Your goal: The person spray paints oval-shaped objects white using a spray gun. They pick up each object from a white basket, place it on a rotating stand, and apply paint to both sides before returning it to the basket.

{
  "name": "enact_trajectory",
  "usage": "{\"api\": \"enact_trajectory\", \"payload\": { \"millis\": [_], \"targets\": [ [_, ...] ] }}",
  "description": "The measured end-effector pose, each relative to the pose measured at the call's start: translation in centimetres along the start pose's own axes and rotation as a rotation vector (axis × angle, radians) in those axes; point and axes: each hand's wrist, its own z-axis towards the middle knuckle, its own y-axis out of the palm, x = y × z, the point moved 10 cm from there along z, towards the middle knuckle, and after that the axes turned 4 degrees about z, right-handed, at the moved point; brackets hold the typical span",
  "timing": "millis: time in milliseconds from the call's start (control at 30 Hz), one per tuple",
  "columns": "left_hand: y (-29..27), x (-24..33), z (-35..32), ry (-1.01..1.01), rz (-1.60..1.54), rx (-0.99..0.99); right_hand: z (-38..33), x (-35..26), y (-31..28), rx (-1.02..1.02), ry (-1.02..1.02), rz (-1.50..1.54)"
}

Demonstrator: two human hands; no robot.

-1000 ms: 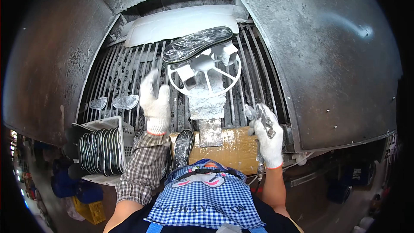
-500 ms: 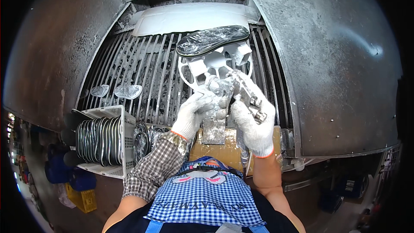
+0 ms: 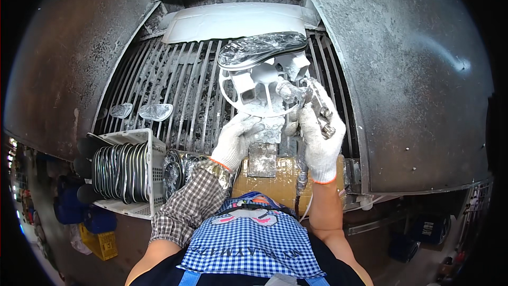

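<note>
A dark shoe sole (image 3: 262, 51) wrapped in clear film, its near edge whitish, lies across a white-coated round stand (image 3: 267, 92) with blocks and spokes. My left hand (image 3: 236, 136), in a white knit glove, has its fingers curled at the near rim of this stand. My right hand (image 3: 321, 145), gloved too, is closed around a metal spray gun (image 3: 324, 115) to the right of the stand. The gun's nozzle end points left across the stand, below the sole. A hose (image 3: 301, 172) hangs under the gun. The palm side of my left hand is hidden.
Metal slats (image 3: 185, 95) form the booth's bed between two dark walls (image 3: 418, 85). Two small clear-wrapped pieces (image 3: 156, 112) lie on the slats at left. A white basket (image 3: 157, 172) holds several upright soles (image 3: 121, 172). Brown cardboard (image 3: 286, 180) covers the near edge.
My right hand and the spray gun have moved right, away from my left hand, uncovering more of the stand. The round stand has turned a little. My left hand stays nearly in place.
</note>
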Motion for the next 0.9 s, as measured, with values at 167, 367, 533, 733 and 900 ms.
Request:
{"api": "enact_trajectory", "payload": {
  "millis": [167,367,533,733,900],
  "targets": [
    [-0.4,-0.3,0.2,-0.003,-0.027,0.009,-0.2,-0.3,-0.3,0.013,0.0,0.044],
    [0.0,-0.6,0.6,-0.014,-0.033,-0.014,-0.7,-1.3,-0.3,0.006,-0.167,-0.144],
    [-0.6,-0.7,0.7,-0.024,-0.079,-0.004,-0.2,-0.1,-0.5,-0.053,-0.129,-0.106],
    [-0.7,-0.9,0.8,-0.032,-0.094,-0.028,0.7,0.3,-1.9,0.074,-0.044,0.021],
    [-0.8,-0.6,0.7,-0.034,-0.113,0.022,1.3,-0.4,-2.8,0.108,-0.063,0.082]
  ]
}}
